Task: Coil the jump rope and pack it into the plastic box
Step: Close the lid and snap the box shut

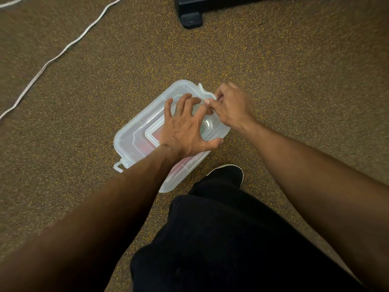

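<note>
1. The plastic box (pixel 134 140) is sitting on the speckled brown floor (pixel 273 81), lid on, just ahead of the person's black shoe (pixel 228 172).
2. The left hand (pixel 185 129) is pressing down on the lid, fingers spread wide, thumb hooking the near rim.
3. The right hand (pixel 233 106) is pinching the clip (pixel 203 91) at the box's far end, fingers curled in.
4. Something reddish is showing dimly through the plastic; I cannot tell what.
5. A white cord (pixel 52 57) is trailing across the floor, well apart.
</note>
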Demonstrator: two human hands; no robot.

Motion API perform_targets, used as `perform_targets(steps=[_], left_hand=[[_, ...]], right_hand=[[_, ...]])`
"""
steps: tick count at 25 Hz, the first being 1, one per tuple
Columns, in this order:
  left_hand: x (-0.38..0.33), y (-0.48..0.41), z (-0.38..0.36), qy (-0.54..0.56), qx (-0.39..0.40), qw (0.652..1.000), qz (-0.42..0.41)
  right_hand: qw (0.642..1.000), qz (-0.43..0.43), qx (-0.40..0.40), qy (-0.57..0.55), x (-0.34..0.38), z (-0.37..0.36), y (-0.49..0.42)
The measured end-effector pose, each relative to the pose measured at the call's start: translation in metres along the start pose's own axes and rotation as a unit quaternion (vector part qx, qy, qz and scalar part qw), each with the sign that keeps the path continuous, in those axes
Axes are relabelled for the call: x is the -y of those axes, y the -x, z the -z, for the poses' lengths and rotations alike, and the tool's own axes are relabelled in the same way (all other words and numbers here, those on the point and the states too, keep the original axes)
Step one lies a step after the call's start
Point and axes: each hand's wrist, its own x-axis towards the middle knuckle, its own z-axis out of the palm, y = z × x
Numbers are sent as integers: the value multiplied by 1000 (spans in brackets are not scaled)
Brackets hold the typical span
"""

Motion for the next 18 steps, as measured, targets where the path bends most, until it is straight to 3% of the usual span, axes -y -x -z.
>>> perform_targets(steps=[5, 8, 11, 15, 18], left_hand=[[1, 4, 3, 13, 20, 1000, -6], [8, 8, 19, 154, 6, 988, -3], [24, 22, 41, 245, -79, 966, 35], [46, 74, 61, 232, -144, 938, 216], [69, 103, 57, 251, -90, 890, 370]], right_hand=[[996, -25, 41, -75, -5, 6, 14], [998, 43, 25, -41, 1, 15, 53], [991, 123, 54, 8, 16, 23, 84], [958, 202, 175, 100, 59, 19, 97], [935, 233, 221, 154, 90, 8, 94]])
